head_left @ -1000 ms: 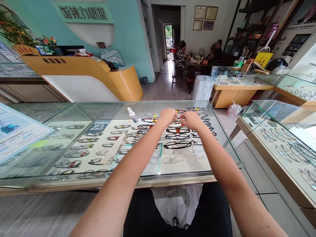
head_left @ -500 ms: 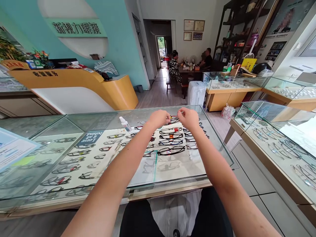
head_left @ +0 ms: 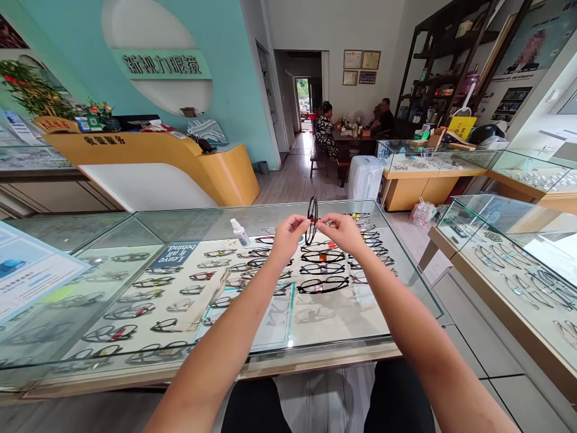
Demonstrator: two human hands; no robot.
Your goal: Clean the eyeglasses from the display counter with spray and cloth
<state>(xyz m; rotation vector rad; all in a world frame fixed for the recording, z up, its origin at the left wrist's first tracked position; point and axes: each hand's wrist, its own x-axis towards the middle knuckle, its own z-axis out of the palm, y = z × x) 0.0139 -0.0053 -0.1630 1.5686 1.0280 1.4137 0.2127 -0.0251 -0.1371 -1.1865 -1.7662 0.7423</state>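
A dark pair of eyeglasses [head_left: 312, 220] is held on edge above the far part of the glass counter, its rims turned nearly vertical. My left hand [head_left: 290, 236] pinches it from the left, while the fingertips of my right hand [head_left: 341, 231] grip its other side. Just below lies a column of folded eyeglasses [head_left: 323, 257] with coloured tags on the lenses. A white spray bottle [head_left: 240, 233] stands left of my left hand. Beside my left forearm, a beaded chain or strip [head_left: 218, 287] lies among more frames.
The glass display counter [head_left: 324, 341] spans the front, with a printed sheet [head_left: 33, 270] at its left. Another display case [head_left: 509, 264] stands on the right. Beyond are a wrapped suitcase [head_left: 364, 177], a yellow reception desk [head_left: 229, 174] and two people seated at a table.
Both hands have lifted the eyeglasses off the far end of the column and turned them upright. The camera view has shifted slightly, so the scene appears lower and further right.
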